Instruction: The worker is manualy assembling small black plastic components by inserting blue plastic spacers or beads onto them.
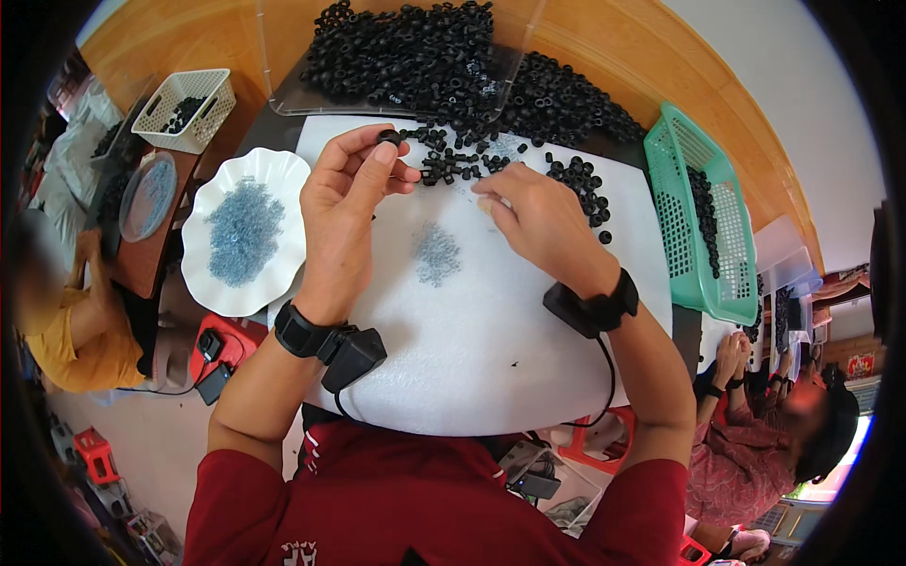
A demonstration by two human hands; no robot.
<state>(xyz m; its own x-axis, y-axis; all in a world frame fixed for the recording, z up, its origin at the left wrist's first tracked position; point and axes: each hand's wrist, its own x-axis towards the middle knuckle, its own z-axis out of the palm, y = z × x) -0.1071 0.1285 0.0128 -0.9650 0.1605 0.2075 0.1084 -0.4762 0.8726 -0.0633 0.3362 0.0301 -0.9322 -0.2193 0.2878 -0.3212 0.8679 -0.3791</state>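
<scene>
My left hand [344, 193] is raised at the left of the white sheet [528, 349]. Its thumb and fingers pinch a small black ring-shaped part [389, 138]. Over the right half of the sheet, my right hand [538, 222] has its fingers curled down with the tips together. What those fingertips hold, if anything, is too small to tell. Loose black parts [439, 165] lie between and beyond my hands. A small heap of clear bluish pieces [437, 253] sits on the sheet between my wrists. More black parts [580, 184] are beside my right hand.
A clear bin [283, 90] heaped with black parts stands at the back. At left is a scalloped white plate [203, 274] of clear pieces; a green basket [727, 297] stands at right. A white basket [212, 123] is far left. People sit on both sides.
</scene>
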